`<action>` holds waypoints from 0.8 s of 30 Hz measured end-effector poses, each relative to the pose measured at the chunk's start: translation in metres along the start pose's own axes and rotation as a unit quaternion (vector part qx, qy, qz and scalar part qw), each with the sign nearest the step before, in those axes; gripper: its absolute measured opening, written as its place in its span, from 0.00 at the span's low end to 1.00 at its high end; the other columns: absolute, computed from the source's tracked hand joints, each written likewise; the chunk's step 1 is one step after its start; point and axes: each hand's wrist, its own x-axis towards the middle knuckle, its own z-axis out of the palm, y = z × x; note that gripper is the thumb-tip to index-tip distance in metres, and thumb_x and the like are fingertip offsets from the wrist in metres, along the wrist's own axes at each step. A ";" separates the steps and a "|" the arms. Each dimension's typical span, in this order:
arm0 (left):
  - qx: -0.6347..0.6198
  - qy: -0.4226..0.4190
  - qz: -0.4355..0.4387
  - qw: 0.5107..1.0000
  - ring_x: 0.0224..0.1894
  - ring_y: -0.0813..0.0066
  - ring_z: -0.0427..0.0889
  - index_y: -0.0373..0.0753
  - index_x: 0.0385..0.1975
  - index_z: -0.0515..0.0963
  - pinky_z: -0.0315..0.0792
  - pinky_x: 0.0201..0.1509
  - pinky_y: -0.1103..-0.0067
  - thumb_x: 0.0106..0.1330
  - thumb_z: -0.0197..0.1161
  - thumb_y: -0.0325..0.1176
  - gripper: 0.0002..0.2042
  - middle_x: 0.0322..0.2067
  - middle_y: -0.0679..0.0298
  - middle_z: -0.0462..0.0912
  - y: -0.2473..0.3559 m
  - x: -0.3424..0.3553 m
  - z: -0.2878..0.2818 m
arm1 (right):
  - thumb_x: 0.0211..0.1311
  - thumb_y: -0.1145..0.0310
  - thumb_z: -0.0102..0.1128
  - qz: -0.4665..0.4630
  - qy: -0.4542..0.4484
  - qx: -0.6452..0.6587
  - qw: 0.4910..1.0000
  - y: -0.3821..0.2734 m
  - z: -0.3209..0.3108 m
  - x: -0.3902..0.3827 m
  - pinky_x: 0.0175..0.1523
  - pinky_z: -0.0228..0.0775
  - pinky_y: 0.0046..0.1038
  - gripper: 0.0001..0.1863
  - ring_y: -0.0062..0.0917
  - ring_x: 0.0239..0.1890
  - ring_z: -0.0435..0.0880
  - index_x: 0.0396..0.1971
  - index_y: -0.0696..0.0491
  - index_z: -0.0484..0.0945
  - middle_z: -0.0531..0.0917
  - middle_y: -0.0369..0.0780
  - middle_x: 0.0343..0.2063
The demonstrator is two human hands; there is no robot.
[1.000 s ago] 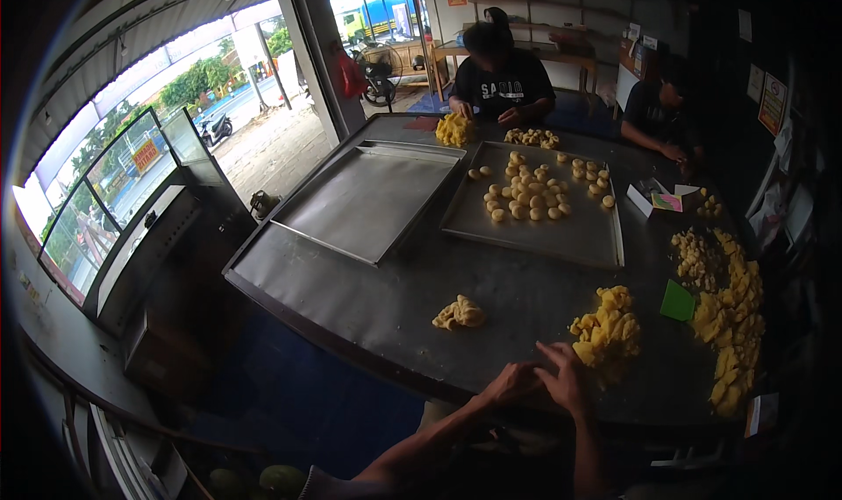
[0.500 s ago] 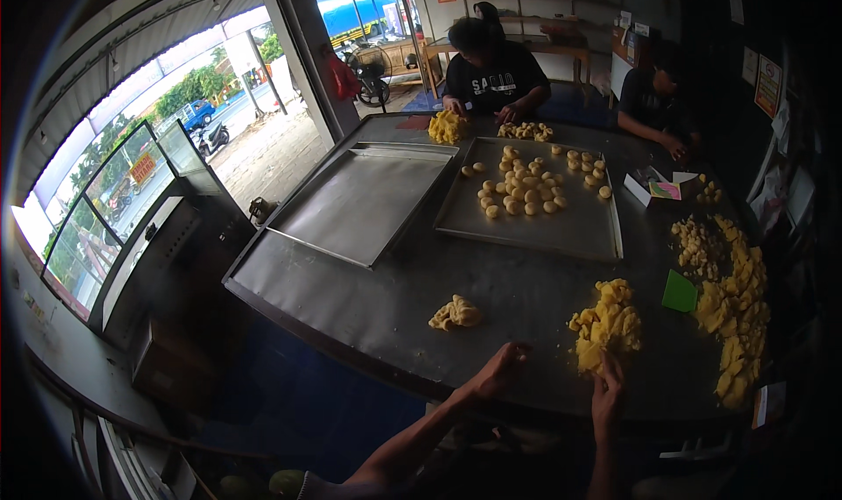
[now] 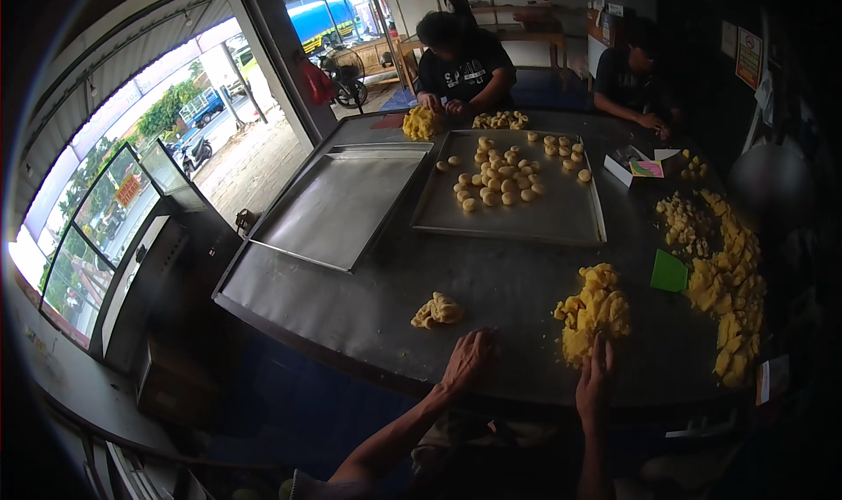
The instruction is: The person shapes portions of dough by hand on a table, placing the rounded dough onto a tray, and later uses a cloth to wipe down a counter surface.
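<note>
With left fingers (image 3: 479,339) loosely extended, seemingly empty, near pale dough (image 3: 436,310); with right fingers (image 3: 599,353) against yellow mound (image 3: 595,311) just ahead, cannot tell whether pinching any. Probably soft, crumbly; best scooped from mound's near edge.

At 4 o'clock, mound (image 3: 596,311) is yellow; at 6, dough lump (image 3: 437,310) is cream; at 3, flat piece (image 3: 670,272) is plain green.

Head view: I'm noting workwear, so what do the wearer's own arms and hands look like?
The left hand and right hand are slender and ungloved, the forearms bare. A greyish sleeve edge shows on the left arm. Rings: too dim to tell.
</note>
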 end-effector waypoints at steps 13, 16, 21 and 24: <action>0.204 0.044 -0.076 0.975 0.44 0.59 0.69 0.39 0.40 0.69 0.60 0.45 0.65 0.61 0.52 0.36 0.11 0.37 0.56 0.71 -0.022 0.058 0.028 | 0.68 0.71 0.48 -0.047 0.062 -0.005 0.997 0.021 0.012 0.004 0.53 0.72 0.36 0.21 0.40 0.53 0.75 0.60 0.56 0.68 0.72 0.50 0.53; 0.113 -0.006 -0.136 0.984 0.48 0.58 0.67 0.40 0.48 0.69 0.59 0.51 0.64 0.62 0.51 0.39 0.16 0.43 0.56 0.70 -0.017 0.065 0.027 | 0.68 0.70 0.49 -0.051 0.082 -0.024 0.995 0.023 0.009 0.005 0.56 0.70 0.37 0.21 0.41 0.57 0.72 0.61 0.53 0.68 0.68 0.50 0.57; 0.091 -0.098 -0.069 0.989 0.54 0.56 0.66 0.43 0.56 0.68 0.59 0.57 0.62 0.65 0.52 0.38 0.20 0.48 0.56 0.70 -0.003 0.020 -0.003 | 0.68 0.64 0.52 0.018 0.053 0.051 0.997 0.012 0.000 0.006 0.63 0.64 0.41 0.23 0.45 0.63 0.63 0.62 0.49 0.67 0.62 0.50 0.62; 0.083 -0.202 0.000 0.976 0.53 0.56 0.69 0.45 0.56 0.69 0.65 0.55 0.65 0.65 0.54 0.35 0.19 0.51 0.56 0.71 -0.003 -0.003 -0.032 | 0.66 0.62 0.55 0.046 0.028 0.097 0.994 -0.003 -0.003 0.004 0.64 0.61 0.42 0.26 0.46 0.63 0.62 0.63 0.48 0.66 0.63 0.51 0.61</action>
